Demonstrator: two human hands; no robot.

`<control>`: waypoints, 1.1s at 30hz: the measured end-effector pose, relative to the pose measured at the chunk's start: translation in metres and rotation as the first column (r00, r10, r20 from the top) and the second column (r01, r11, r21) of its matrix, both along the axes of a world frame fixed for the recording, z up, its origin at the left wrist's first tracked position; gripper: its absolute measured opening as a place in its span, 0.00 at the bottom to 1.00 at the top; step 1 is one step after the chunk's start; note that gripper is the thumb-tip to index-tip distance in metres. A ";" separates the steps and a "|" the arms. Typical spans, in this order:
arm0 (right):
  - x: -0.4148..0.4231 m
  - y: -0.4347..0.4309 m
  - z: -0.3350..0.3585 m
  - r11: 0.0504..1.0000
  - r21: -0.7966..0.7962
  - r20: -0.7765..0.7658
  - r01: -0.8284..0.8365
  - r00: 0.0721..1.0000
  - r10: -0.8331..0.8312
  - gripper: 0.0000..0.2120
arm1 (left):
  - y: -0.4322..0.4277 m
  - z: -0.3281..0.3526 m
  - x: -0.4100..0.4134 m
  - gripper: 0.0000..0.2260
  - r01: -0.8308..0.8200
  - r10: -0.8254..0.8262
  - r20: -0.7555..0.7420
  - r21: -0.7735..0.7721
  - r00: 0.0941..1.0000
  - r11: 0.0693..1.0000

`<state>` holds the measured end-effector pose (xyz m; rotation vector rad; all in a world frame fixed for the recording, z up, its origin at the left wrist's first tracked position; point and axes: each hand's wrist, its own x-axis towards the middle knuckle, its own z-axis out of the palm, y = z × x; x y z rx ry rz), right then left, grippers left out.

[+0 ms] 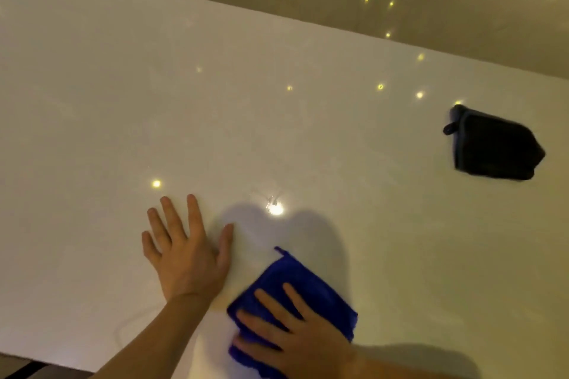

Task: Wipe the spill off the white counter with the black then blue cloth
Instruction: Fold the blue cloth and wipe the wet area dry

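Head view shows you first the white bench (277,120), glossy and wide, with many small ceiling lights mirrored in it. These reflections are your main risk: a thin film of water looks almost the same as dry gloss, so you may judge the surface clean while a wet streak stays. Near the brightest reflection, just beyond the blue cloth, a few small shining droplets or marks (271,195) seem to remain, though I cannot tell surely if they are liquid. The black cloth (495,148) lies folded far to your right, well apart from both hands, so I judge the black pass is finished. The blue cloth (292,289) is folded under your right hand (295,335), close to the near edge of the bench; if you pull it toward you, it may push the liquid over that edge, and the folded layers can slide apart under a flat palm. Your right fingers (271,301) are spread and press flat on the cloth, not closed around it. Your left hand (187,258) rests flat on the bare bench, fingers apart, holding nothing; it may leave prints on the gloss. No brand, label or writing can be read anywhere.
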<state>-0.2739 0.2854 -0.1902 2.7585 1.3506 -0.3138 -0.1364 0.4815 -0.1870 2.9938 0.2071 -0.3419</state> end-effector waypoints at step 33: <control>0.327 -0.049 0.009 0.581 0.172 -0.072 0.795 0.599 -0.798 0.27 | 0.002 -0.017 -0.002 0.37 -0.022 0.022 0.116 0.001 0.993 1.000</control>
